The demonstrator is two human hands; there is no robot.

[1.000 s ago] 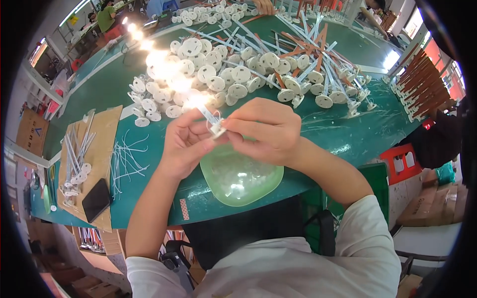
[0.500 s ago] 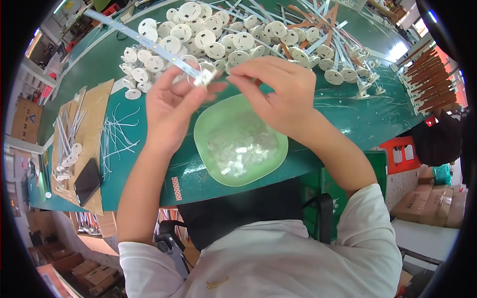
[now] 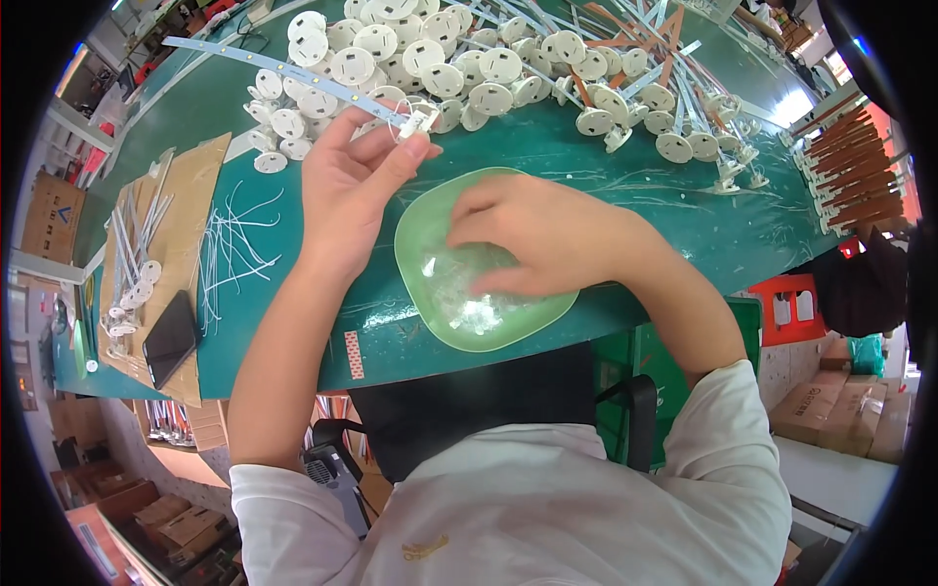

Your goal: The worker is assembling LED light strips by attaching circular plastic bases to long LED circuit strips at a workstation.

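My left hand [image 3: 357,181] is closed on a pale LED strip [image 3: 303,78] near its end, where a small white connector piece [image 3: 418,122] with a thin wire shows at my thumb and fingertips. The strip reaches up and to the left. My right hand [image 3: 523,234] is over a green bowl [image 3: 430,313], fingers apart and curved down into it. Small clear and shiny bits [image 3: 479,311] lie in the bowl. What the right fingertips touch, if anything, I cannot make out.
Behind the bowl is a heap of white round discs [image 3: 376,44] with strips attached. Left of my left arm lie loose white wires [image 3: 234,254], cardboard [image 3: 200,215] and a black phone [image 3: 171,337]. A rack of brown strips [image 3: 855,176] stands at the far right.
My right hand has come down from beside the connector into the green bowl. My left hand, still on the LED strip, has shifted slightly to the right, and the strip lies flatter.
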